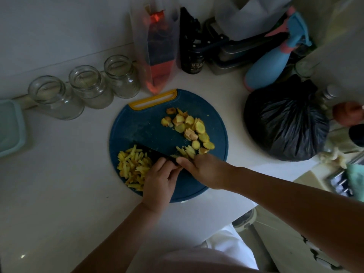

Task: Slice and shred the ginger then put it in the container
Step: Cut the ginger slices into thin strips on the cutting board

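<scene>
Knife point(149, 152): handle hidden beneath left grip point(159, 180) and right grip point(197, 168); which one holds it cannot be told. Pale blue container point(9, 127): cut off by left frame edge. Dark bottle point(192, 62): label too small to read.

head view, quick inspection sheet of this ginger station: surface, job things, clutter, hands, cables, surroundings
surface: white counter with a round blue cutting board on it
job's things: shredded ginger on the board's left, ginger slices on its right, knife between them; pale blue container at the left edge
clutter: three glass jars, clear bag, dark bottle, blue spray bottle, black bin bag
hands: left hand grips the knife's handle end; right hand rests on a stack of slices, its fingers hidden
cables: nothing seen
surroundings: white wall behind the counter, dim light
</scene>
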